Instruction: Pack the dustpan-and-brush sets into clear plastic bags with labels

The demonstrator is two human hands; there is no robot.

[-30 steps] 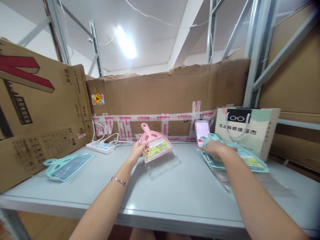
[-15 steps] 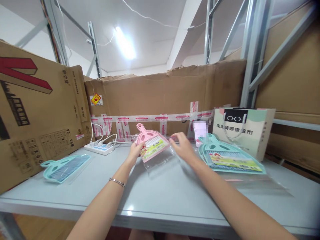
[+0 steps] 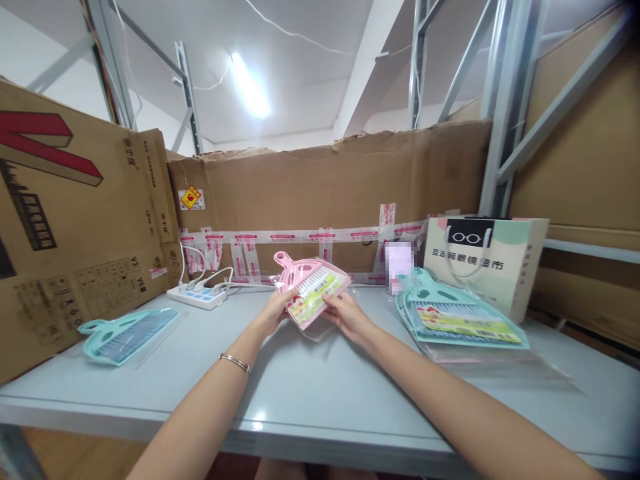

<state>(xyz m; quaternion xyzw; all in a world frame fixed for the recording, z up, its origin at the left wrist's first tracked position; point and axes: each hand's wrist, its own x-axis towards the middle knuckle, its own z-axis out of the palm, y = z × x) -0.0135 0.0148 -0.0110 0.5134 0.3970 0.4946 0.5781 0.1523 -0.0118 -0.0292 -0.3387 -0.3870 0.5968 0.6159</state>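
Grasping the pink dustpan-and-brush set by its left edge with the left hand, and pinching its lower right part with the right hand, pressing both thumbs on top. Holding the set above the grey table, tilting its brush side toward the camera and pointing its handle up and away, probably gripping from two sides for steadying a slippery clear wrapper. Seeing a teal set lying well to the left and a teal stack lying to the right, perhaps resting there for giving the hands room between.

Reading "眼镜超市" under a spectacles drawing on the paper bag behind the stack. Making out "V3" and "V6" on the large carton at left, below a big red letter shape. Spotting a yellow-and-red diamond sticker on the cardboard panel behind. Not managing to read the pink set's colourful card.
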